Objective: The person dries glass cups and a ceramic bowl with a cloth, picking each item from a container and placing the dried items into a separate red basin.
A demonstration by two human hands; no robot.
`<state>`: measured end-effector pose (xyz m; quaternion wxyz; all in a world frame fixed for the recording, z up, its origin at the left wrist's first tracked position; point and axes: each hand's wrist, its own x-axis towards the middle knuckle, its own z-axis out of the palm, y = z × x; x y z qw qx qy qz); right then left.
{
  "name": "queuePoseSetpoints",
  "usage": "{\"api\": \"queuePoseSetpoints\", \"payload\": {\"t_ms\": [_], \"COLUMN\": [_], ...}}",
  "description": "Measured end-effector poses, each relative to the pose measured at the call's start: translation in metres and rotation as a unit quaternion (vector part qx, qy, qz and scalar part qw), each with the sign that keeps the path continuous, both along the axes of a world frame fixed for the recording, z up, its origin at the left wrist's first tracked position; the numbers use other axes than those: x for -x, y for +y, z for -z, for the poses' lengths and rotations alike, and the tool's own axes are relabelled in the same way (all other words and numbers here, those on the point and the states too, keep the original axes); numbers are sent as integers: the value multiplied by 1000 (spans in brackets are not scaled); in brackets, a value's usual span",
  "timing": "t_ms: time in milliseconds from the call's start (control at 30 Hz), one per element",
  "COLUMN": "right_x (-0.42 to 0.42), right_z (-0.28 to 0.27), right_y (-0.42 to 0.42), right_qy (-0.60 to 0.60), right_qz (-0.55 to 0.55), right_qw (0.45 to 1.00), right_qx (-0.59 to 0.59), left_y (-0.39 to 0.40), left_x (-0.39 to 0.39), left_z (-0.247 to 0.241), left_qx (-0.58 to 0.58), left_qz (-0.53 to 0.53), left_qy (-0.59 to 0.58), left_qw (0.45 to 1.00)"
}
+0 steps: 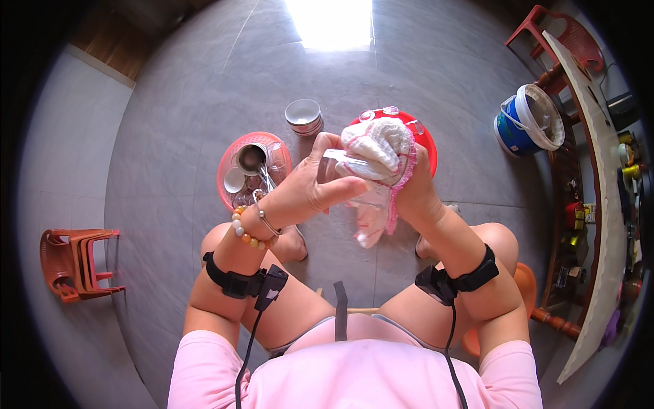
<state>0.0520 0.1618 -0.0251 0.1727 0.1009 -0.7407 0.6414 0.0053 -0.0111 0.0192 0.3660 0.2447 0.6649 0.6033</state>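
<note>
My left hand (311,186) grips a clear drinking glass (329,168), its thumb along the near side. Over the glass's right end lies a white cloth with pink edging (380,153), held by my right hand (416,189); most of those fingers are hidden behind the cloth. One corner of the cloth hangs down between my forearms. Beyond the cloth, a red basin (431,148) carries several small clear glasses (391,110) near its rim. Left of my left hand stands a pink plastic basket (223,171) with a metal pot or mug (251,157), a white cup (234,180), utensils and glassware.
Stacked bowls (303,116) stand on the grey tiled floor (168,168) between basket and basin. A blue and white bucket (521,122) is at the right, beside a long table (592,153). Stacked orange chairs (76,260) stand at the left, and a red chair (577,41) at the upper right.
</note>
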Motion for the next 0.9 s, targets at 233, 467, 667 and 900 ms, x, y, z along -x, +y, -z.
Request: {"api": "queuePoseSetpoints", "payload": {"t_ms": [233, 467, 667, 900], "right_x": [-9, -3, -11, 0], "right_z": [-9, 16, -22, -9], "right_y": [-2, -1, 0, 8], "right_qy": [-308, -458, -82, 54], "right_qz": [-164, -252, 0, 39], "right_qw": [827, 750, 997, 990], "right_qx": [442, 406, -14, -122], "left_y": [-5, -1, -9, -1], "left_x": [0, -1, 5, 0], "left_z": [4, 7, 16, 9], "left_qx": [81, 64, -23, 10], "left_qz": [-19, -9, -68, -42], "left_qy": [333, 497, 159, 213], "left_qw": [939, 865, 985, 976]}}
